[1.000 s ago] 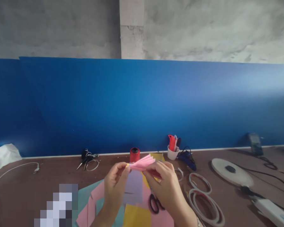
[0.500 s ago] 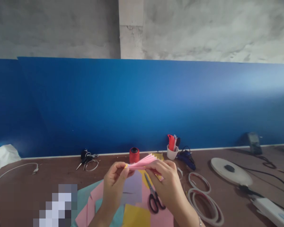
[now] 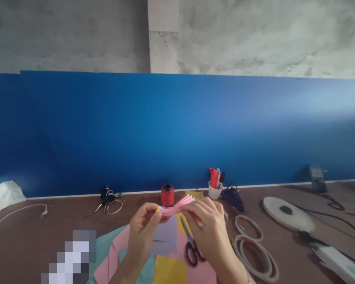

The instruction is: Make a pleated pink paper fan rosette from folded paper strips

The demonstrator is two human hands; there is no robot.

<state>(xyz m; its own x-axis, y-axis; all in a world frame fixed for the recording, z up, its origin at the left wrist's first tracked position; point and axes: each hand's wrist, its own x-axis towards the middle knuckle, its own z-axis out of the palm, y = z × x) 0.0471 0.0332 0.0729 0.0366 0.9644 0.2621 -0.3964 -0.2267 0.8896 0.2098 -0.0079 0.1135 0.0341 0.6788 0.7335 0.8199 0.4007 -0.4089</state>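
A pleated pink paper fan [image 3: 179, 206] is held up between both hands, its folds spreading toward the upper right. My left hand [image 3: 143, 227] pinches its narrow end, where a bit of yellow shows at the fingertips. My right hand [image 3: 208, 227] grips the wider, right-hand part, and its fingers hide some of the folds. Below lie coloured paper sheets: lilac [image 3: 165, 236], yellow [image 3: 170, 270], pink and light teal. Scissors [image 3: 191, 244] with black handles rest on the sheets, just left of my right wrist.
Behind the hands stand a red spool [image 3: 167, 195] and a white cup [image 3: 215, 191] with pens and a red tool. Keys [image 3: 108, 199] lie at left. Coiled white strips [image 3: 256, 252], a round white disc [image 3: 286, 213] and cables occupy the right. A blue panel [image 3: 177, 134] bounds the table.
The pink paper now sags into a curve between the hands, where it was straighter before. Both hands keep their hold and have hardly moved.
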